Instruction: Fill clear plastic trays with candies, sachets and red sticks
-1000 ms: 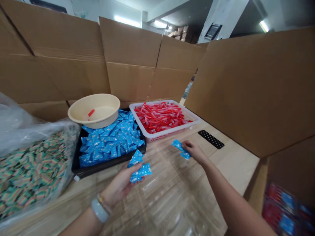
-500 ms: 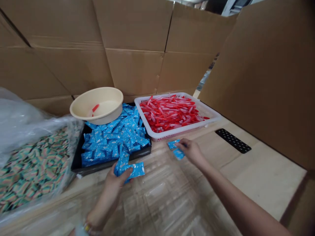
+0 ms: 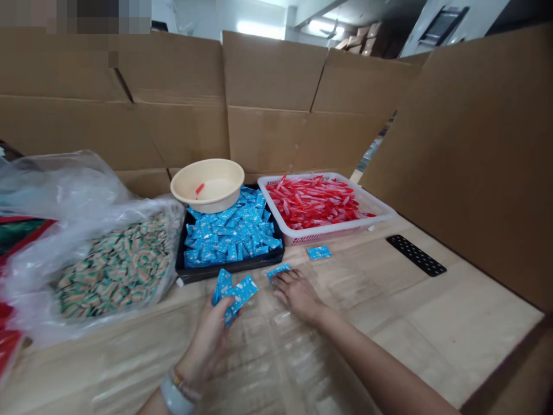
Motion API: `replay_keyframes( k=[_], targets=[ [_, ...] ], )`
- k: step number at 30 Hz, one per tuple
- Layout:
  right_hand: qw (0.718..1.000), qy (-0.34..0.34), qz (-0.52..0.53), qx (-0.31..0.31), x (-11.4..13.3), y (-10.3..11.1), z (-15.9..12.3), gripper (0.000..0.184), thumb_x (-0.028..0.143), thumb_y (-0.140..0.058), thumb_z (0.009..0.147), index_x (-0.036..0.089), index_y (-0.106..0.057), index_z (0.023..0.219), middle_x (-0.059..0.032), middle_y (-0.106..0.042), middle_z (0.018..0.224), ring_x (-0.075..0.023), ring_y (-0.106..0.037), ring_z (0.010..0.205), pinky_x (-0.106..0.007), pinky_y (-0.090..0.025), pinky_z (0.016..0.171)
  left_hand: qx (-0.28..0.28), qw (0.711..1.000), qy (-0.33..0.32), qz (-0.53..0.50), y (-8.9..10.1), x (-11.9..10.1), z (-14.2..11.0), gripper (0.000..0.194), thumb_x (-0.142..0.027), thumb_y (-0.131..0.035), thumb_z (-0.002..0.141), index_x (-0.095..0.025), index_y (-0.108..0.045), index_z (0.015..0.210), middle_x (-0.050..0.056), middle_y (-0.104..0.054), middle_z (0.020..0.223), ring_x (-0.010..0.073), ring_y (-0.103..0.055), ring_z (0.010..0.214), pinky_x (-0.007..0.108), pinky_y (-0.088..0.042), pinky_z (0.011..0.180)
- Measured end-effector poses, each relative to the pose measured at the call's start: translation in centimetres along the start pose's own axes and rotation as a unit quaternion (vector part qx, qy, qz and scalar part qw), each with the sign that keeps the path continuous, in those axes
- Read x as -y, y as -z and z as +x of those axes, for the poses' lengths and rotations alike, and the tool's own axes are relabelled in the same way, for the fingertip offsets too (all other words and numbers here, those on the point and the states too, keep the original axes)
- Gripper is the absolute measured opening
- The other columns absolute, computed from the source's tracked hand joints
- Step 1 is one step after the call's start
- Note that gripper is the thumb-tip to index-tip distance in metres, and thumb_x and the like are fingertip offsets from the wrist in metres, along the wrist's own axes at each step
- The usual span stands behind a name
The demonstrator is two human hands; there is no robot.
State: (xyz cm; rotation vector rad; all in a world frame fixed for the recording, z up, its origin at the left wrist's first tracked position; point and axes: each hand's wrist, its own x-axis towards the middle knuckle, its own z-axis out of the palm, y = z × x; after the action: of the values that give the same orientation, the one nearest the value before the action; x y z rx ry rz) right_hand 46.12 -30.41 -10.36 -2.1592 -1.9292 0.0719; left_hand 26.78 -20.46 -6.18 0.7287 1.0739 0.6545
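Observation:
My left hand point(image 3: 213, 323) grips several small blue printed packets point(image 3: 242, 293) between thumb and fingers, fanned out above the table in front of the black tray. To its right, my right hand point(image 3: 300, 297) lies low over the tabletop, fingers stretched and spread. Its fingertips touch a blue packet point(image 3: 276, 270) lying on the table, covering part of it. A single blue packet point(image 3: 318, 252) rests flat just beyond that hand. Behind my left hand stands the black tray point(image 3: 228, 268), heaped with the same blue packets point(image 3: 233, 236).
A cream basin point(image 3: 228, 199) with a small red piece sits on the tray's back part. Right of it is a white basket point(image 3: 298, 236) of red-and-clear sticks. A clear bag point(image 3: 38, 288) of striped candies lies left. A black perforated strip point(image 3: 416, 255) is right; cardboard point(image 3: 268, 132) walls the back.
My right hand has moved left, nearer my left hand, its fingers now spread over a packet. Another packet stays flat below the basket. The view has tilted up and turned left.

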Motion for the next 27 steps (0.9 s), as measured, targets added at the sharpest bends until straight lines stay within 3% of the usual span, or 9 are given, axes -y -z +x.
replay_keyframes(
  k=[3,6,9,12,14,17,21,24,27],
  targets=[
    [0.999,-0.026,0.031,0.004,0.9,0.0,0.4,0.032,0.033,-0.041,0.083,0.019,-0.057,0.107,-0.0094,-0.06,0.1,-0.021,-0.05,0.095,-0.036,-0.033,0.087,-0.003,1.0,-0.001,-0.001,0.8,0.0,-0.1,0.022,-0.007,-0.057,0.064,-0.015,-0.053,0.084,0.001,-0.062,0.073,0.0113,-0.057,0.06,0.021,-0.047,0.055],
    [0.98,-0.08,0.16,-0.082,3.1,0.3,1.2,0.031,0.034,-0.039,0.082,0.017,-0.06,0.096,-0.0094,-0.06,0.094,-0.0202,-0.053,0.088,-0.034,-0.038,0.08,0.007,1.0,-0.012,0.01,1.5,-0.1,-0.3,0.028,-0.011,-0.063,0.06,-0.015,-0.053,0.087,0.001,-0.062,0.075,0.0119,-0.058,0.062,0.021,-0.046,0.055],
    [0.895,-0.163,0.409,-0.072,6.5,-0.4,1.3,0.03,0.043,-0.041,0.078,0.018,-0.057,0.083,-0.0019,-0.057,0.066,-0.0141,-0.053,0.056,-0.026,-0.042,0.052,0.052,0.997,-0.036,0.036,2.8,0.2,-0.7,0.034,-0.016,-0.07,0.053,-0.015,-0.056,0.084,0.0,-0.061,0.069,0.0126,-0.057,0.058,0.021,-0.045,0.052],
    [0.801,-0.222,0.556,-0.008,8.9,-2.0,1.3,0.029,0.048,-0.048,0.068,0.019,-0.049,0.065,0.0069,-0.04,0.044,-0.0082,-0.035,0.034,-0.02,-0.029,0.034,0.043,0.996,-0.036,0.067,5.3,0.4,-1.0,0.027,-0.022,-0.074,0.048,-0.014,-0.056,0.068,-0.001,-0.057,0.054,0.0109,-0.052,0.047,0.02,-0.041,0.046],
    [0.807,-0.252,0.531,-0.062,9.3,-2.8,1.9,0.028,0.047,-0.049,0.066,0.02,-0.047,0.06,0.0069,-0.038,0.042,-0.0082,-0.033,0.034,-0.02,-0.028,0.034,0.018,0.998,-0.016,0.053,7.3,0.2,-1.3,0.023,-0.024,-0.072,0.052,-0.014,-0.055,0.065,0.0,-0.058,0.055,0.0111,-0.054,0.048,0.02,-0.043,0.047],
    [0.851,-0.263,0.434,-0.134,9.4,-2.9,4.2,0.024,0.041,-0.047,0.069,0.02,-0.05,0.059,0.0031,-0.044,0.046,-0.0121,-0.041,0.043,-0.023,-0.034,0.042,0.016,0.999,0.045,-0.011,9.3,-0.4,-1.9,0.012,-0.02,-0.061,0.065,-0.013,-0.058,0.074,0.005,-0.063,0.069,0.0146,-0.06,0.061,0.023,-0.047,0.055],
    [0.881,-0.237,0.381,-0.152,11.8,-1.6,6.2,0.018,0.034,-0.054,0.066,0.018,-0.059,0.073,-0.0044,-0.056,0.069,-0.0174,-0.05,0.066,-0.027,-0.039,0.059,0.095,0.99,0.092,-0.046,10.1,-1.6,-3.2,0.016,-0.013,-0.053,0.067,-0.011,-0.061,0.081,0.01,-0.065,0.08,0.0175,-0.061,0.069,0.027,-0.049,0.06],
    [0.881,-0.145,0.447,-0.055,15.1,-1.1,4.9,0.023,0.035,-0.054,0.067,0.019,-0.06,0.082,-0.0033,-0.057,0.074,-0.0156,-0.051,0.066,-0.025,-0.04,0.058,0.197,0.977,0.077,0.013,10.6,-2.0,-4.7,0.023,-0.018,-0.061,0.063,-0.012,-0.062,0.086,0.008,-0.064,0.079,0.017,-0.061,0.065,0.023,-0.046,0.054],
    [0.82,-0.105,0.556,0.09,17.6,-1.6,2.6,0.018,0.035,-0.055,0.065,0.018,-0.056,0.067,0.0028,-0.05,0.055,-0.0107,-0.046,0.05,-0.021,-0.036,0.045,0.279,0.953,0.091,0.075,12.1,-1.9,-6.3,0.026,-0.022,-0.064,0.062,-0.015,-0.062,0.086,0.006,-0.064,0.078,0.0158,-0.06,0.06,0.022,-0.044,0.051]
  ],
)
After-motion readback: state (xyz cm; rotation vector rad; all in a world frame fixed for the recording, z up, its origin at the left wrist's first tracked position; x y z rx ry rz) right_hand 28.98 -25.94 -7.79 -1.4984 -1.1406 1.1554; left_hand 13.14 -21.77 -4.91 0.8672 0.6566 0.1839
